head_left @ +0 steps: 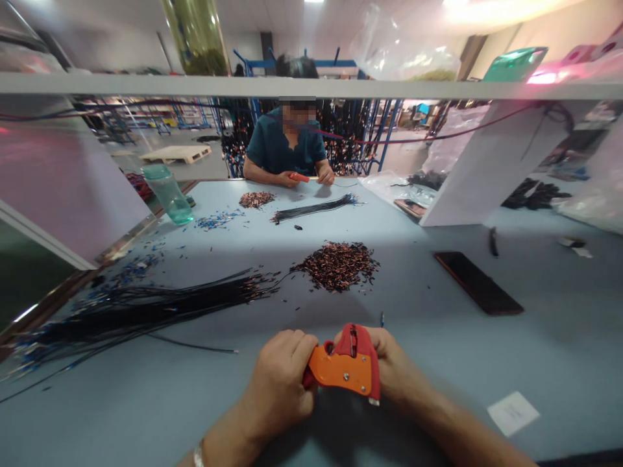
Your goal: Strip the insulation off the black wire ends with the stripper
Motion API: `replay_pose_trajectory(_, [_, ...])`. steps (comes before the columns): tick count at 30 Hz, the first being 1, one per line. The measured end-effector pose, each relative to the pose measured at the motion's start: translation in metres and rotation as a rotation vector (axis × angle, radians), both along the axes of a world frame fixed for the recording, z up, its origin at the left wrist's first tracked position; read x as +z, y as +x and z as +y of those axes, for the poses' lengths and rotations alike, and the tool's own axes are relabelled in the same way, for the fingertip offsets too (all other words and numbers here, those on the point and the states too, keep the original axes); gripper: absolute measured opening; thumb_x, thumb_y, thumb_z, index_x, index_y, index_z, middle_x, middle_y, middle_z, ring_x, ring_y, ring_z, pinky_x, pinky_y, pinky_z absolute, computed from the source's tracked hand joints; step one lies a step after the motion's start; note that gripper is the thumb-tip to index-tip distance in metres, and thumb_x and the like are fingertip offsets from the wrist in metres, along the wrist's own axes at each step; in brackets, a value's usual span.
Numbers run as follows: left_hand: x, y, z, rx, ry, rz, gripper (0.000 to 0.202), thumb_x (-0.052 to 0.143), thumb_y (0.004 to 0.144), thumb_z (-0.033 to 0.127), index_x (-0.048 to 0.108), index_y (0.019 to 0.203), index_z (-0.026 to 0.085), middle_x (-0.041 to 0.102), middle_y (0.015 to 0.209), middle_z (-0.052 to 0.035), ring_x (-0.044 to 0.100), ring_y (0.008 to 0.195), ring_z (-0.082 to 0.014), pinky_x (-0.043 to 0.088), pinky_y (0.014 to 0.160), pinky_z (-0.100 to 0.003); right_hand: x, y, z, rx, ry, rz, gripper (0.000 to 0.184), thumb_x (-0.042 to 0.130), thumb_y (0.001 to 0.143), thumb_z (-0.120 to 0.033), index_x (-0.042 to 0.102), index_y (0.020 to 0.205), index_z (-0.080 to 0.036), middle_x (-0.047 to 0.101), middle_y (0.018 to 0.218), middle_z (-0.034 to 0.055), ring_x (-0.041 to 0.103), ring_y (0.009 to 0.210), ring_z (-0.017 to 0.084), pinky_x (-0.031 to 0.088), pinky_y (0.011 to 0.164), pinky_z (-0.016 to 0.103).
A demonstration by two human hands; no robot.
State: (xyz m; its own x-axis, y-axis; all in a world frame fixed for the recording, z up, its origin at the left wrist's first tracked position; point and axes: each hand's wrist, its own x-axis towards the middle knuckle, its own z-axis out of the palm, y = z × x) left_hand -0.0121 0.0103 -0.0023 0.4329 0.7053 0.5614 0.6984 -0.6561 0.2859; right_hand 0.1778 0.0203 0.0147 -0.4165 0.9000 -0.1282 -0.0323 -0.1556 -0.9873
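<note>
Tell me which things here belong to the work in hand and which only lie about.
In use: crimping tool, held by left hand and right hand; black wires; pile of copper terminals.
Lying about: dark phone; green bottle; white paper slip.

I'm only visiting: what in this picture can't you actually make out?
- Head view: whether a wire sits in the orange tool. The left hand and right hand wrap around it and cover its mouth.
- Print on the white slip: too small.
- Far end of the black wire bundle: blurred and cut off by the left edge.
- What the person opposite holds: too small.
</note>
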Motion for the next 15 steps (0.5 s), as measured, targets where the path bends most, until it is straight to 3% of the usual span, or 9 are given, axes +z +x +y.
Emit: replay_pose_trajectory(15, [-0.0046,-0.002,-0.0003,-0.03,0.043,0.003,0.017,0.045,0.067,0.006,0.045,0.07,0.023,0.049,0.057,0.0003,0.042,0.05,-0.0163,0.027,0.048,-0.031,0.0035,-0.001,-0.0008,0.019,-0.001,0.014,0.023,0.076,0.069,-0.031,0.059,0.065,-0.015,0.056,0.059,-0.0041,0.044,0.053,0.008,0.04,0.054,0.02])
